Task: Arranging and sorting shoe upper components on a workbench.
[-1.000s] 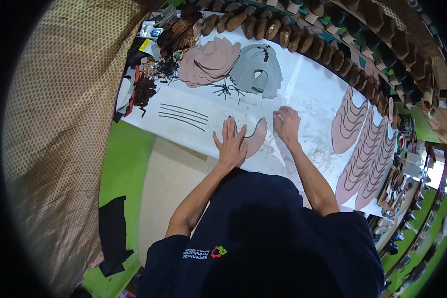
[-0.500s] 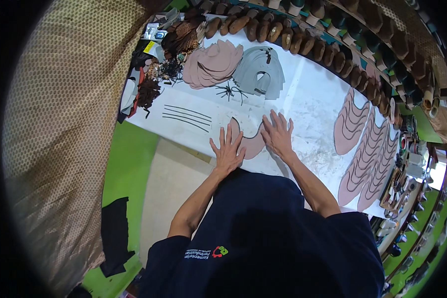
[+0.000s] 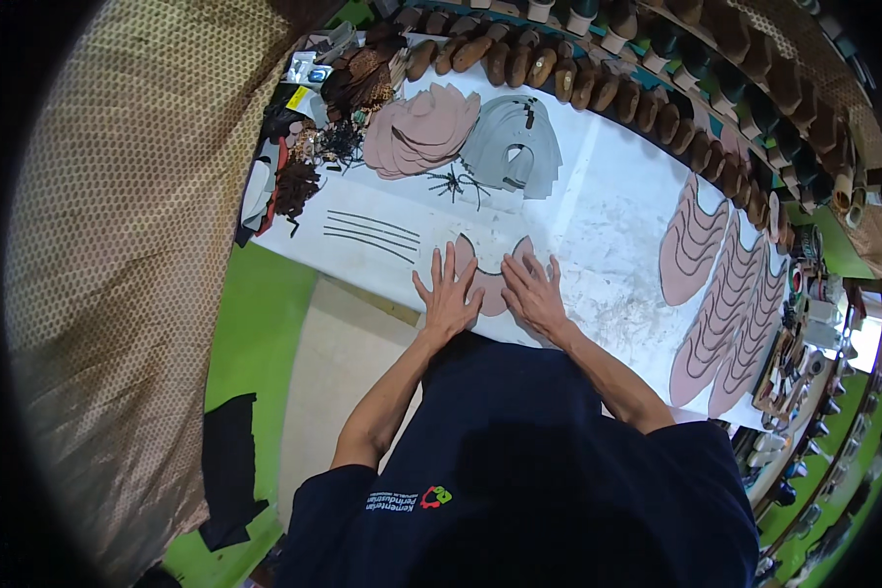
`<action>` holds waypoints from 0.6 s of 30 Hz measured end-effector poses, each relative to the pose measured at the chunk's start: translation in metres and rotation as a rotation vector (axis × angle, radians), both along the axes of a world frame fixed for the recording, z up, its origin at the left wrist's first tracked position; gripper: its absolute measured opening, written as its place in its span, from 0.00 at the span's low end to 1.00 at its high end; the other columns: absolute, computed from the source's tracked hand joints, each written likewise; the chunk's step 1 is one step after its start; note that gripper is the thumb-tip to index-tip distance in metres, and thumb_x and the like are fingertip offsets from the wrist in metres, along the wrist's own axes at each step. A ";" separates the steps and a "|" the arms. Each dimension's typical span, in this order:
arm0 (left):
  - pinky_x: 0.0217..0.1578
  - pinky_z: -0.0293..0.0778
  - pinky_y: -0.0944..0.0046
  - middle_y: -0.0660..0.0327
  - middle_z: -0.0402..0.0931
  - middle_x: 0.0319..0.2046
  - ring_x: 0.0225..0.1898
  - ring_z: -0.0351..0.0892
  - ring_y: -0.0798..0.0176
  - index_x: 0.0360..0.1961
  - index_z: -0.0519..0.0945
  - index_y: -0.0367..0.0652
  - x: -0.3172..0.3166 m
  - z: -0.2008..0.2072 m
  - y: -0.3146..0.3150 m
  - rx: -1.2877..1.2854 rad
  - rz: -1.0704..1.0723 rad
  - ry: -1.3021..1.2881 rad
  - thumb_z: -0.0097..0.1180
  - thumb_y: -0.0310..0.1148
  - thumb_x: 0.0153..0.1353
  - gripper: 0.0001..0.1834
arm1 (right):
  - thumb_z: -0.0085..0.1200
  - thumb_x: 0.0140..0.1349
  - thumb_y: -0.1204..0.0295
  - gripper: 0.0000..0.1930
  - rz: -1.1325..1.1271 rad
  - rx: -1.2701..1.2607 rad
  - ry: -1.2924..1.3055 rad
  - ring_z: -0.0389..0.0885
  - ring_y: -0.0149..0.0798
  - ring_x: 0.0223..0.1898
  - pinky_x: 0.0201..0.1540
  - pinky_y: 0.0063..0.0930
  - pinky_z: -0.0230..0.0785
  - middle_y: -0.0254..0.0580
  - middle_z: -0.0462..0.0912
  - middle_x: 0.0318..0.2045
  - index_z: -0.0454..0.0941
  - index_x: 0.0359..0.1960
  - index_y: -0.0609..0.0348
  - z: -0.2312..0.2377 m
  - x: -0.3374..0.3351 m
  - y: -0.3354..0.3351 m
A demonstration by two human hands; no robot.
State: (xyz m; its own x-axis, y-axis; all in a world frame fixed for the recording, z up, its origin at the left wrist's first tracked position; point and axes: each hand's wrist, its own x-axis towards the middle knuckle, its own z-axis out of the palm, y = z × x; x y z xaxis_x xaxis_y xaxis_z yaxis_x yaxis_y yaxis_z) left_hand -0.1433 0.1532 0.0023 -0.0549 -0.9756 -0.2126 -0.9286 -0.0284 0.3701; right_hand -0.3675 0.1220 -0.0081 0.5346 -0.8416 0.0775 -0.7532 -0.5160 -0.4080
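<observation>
Both the left hand (image 3: 449,294) and right hand (image 3: 533,291) lie spread flat, fingers splayed, on a pink curved shoe-upper piece (image 3: 488,287) at the near edge of the white worktable (image 3: 608,211), seemingly pressing it flat and steady.

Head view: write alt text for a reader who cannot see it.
Both bare hands, left hand and right hand, press flat on a pinkish-brown U-shaped cut leather piece at the near edge of a white worktable. Beyond lie a stack of pink cut pieces, a stack of grey ones and thin dark strips.
</observation>
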 end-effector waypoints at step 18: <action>0.66 0.34 0.08 0.51 0.38 0.85 0.83 0.38 0.35 0.81 0.60 0.69 0.019 -0.010 -0.036 -0.065 0.006 -0.159 0.48 0.41 0.73 0.36 | 0.49 0.76 0.55 0.30 0.260 0.007 0.052 0.55 0.48 0.80 0.79 0.66 0.38 0.32 0.65 0.78 0.68 0.76 0.51 -0.011 0.036 0.001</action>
